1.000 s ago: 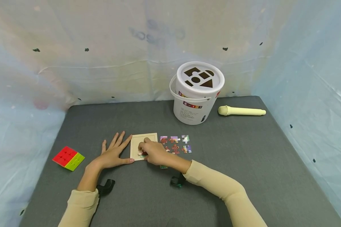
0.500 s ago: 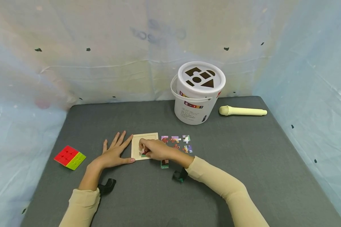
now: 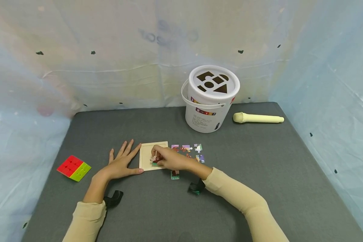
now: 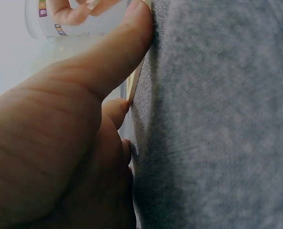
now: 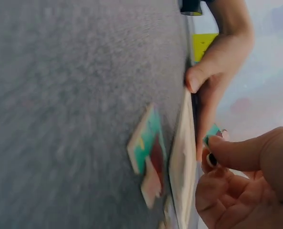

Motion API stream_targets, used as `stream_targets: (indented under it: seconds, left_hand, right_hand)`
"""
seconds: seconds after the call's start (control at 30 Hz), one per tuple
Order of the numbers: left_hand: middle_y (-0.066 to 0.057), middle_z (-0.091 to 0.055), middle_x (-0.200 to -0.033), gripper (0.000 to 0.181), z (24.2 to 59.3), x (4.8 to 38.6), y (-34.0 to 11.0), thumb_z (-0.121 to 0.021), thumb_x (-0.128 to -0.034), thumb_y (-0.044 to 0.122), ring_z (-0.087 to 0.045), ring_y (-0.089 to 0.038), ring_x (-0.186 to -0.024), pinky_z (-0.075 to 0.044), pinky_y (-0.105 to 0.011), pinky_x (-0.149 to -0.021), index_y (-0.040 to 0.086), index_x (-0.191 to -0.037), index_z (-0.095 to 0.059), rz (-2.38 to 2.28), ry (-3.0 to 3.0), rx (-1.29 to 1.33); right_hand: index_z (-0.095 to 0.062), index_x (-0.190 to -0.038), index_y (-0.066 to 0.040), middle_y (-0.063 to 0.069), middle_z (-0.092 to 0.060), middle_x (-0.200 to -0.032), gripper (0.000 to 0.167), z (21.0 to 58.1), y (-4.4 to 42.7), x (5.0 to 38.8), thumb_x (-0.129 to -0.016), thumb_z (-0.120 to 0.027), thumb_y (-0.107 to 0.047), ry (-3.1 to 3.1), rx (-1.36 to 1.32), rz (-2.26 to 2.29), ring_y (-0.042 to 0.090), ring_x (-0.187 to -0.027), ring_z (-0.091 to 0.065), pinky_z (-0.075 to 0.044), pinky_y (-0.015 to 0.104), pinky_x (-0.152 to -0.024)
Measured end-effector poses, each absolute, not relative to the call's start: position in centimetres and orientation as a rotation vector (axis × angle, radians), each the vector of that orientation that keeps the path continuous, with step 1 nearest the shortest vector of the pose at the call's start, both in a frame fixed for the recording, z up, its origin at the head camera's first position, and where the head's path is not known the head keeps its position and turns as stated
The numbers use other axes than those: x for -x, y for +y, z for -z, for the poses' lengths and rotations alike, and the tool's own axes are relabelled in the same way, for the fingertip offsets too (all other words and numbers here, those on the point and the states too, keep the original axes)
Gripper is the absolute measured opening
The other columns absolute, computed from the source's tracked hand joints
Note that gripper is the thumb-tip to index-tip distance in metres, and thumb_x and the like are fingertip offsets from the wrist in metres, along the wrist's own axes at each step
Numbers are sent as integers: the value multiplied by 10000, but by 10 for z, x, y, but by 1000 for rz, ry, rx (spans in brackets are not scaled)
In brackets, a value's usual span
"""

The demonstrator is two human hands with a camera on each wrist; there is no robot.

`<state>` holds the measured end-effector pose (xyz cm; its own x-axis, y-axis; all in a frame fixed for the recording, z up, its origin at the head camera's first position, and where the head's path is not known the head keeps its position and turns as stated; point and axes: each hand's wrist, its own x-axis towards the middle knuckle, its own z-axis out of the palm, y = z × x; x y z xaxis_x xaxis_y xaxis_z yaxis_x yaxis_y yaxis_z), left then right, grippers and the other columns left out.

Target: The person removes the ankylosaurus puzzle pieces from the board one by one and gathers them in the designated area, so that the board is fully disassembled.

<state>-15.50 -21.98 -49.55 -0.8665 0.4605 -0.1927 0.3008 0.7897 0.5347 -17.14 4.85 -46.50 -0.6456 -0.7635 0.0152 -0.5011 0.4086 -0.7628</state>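
In the head view a square wooden puzzle board (image 3: 145,155) lies flat on the grey table. My left hand (image 3: 119,166) rests on the table with fingers spread, its thumb and index fingertip touching the board's left edge. Over the board, my right hand (image 3: 173,159) pinches a jigsaw piece (image 3: 155,161) between thumb and fingers. The right wrist view shows this piece tilted above the board, partly hidden by the thumb (image 5: 239,152). Several loose jigsaw pieces (image 3: 186,148) lie right of the board, some hidden under the right forearm. Another piece (image 3: 175,174) lies nearer the front.
A red and yellow puzzle cube (image 3: 74,168) sits left of the left hand. Behind the pieces stands a white lidded bucket (image 3: 211,101) with shape cutouts. A pale yellow toy microphone (image 3: 258,118) lies at the back right. Plastic sheeting walls surround the table (image 3: 139,215).
My right hand and the pinched piece have shifted slightly up and to the right over the board, with the forearm moving right. The left hand stays in place.
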Motion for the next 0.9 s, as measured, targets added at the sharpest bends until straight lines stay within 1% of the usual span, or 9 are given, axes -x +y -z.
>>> stream_targets:
  seconds: [0.03, 0.2, 0.37, 0.43, 0.5, 0.6, 0.73, 0.9]
  left_hand:
    - [-155, 51, -1666, 1060, 495, 155, -219, -675, -825, 676, 139, -387, -1504, 177, -725, -1044, 254, -1624, -120, -704, 2670, -579]
    - [-200, 18, -1657, 1041, 490, 152, -217, -720, -831, 603, 109, -430, -1497, 173, -741, -1030, 198, -1618, -172, -751, 2662, -604]
    - [-161, 53, -1665, 1055, 494, 153, -220, -692, -833, 641, 143, -392, -1502, 186, -723, -1040, 236, -1624, -124, -718, 2661, -599]
    - [-149, 67, -1666, 1060, 493, 154, -220, -680, -835, 657, 152, -382, -1503, 184, -723, -1043, 241, -1625, -109, -689, 2657, -589]
    - [-168, 60, -1663, 1062, 488, 154, -218, -698, -835, 633, 144, -400, -1500, 173, -737, -1036, 220, -1624, -120, -691, 2648, -586]
    - [-193, 39, -1659, 1055, 481, 152, -216, -710, -841, 608, 118, -425, -1498, 153, -747, -1038, 174, -1620, -146, -670, 2647, -567]
    - [-206, 28, -1656, 1048, 477, 151, -214, -716, -844, 592, 102, -440, -1496, 145, -752, -1037, 158, -1617, -157, -672, 2643, -562]
    - [-211, 20, -1654, 1045, 479, 151, -215, -723, -843, 581, 97, -443, -1496, 141, -751, -1038, 158, -1616, -162, -687, 2649, -581]
  right_hand:
    - [-524, -1104, -64, 45, -604, -892, 221, 464, 53, 170, -945, -664, -2, 2332, 1090, 1103, 91, -722, -540, -448, 204, -651]
    - [-606, -1119, -53, 12, -598, -827, 188, 461, 91, 160, -947, -648, 8, 2341, 1106, 1128, 82, -704, -527, -449, 234, -653]
    - [-630, -1156, -28, 35, -597, -832, 225, 461, 132, 147, -936, -670, 0, 2349, 1069, 1077, 80, -712, -514, -445, 243, -656]
    - [-635, -1148, -26, 31, -602, -824, 224, 460, 145, 142, -929, -683, -6, 2354, 1044, 1057, 80, -707, -525, -459, 246, -659]
    - [-645, -1117, -32, 15, -597, -797, 201, 461, 155, 138, -923, -692, -6, 2362, 1033, 1044, 73, -687, -527, -466, 248, -649]
    - [-665, -1042, -52, -17, -594, -751, 150, 464, 161, 134, -907, -711, -7, 2411, 1052, 1025, 51, -653, -516, -460, 241, -626]
    - [-690, -1020, -89, -60, -604, -730, 148, 467, 159, 127, -890, -741, -41, 2540, 1042, 970, 24, -633, -510, -440, 234, -592]
    - [-715, -1009, -125, -68, -689, -799, 163, 471, 152, 120, -863, -788, -119, 2705, 994, 912, 22, -700, -610, -495, 272, -614]
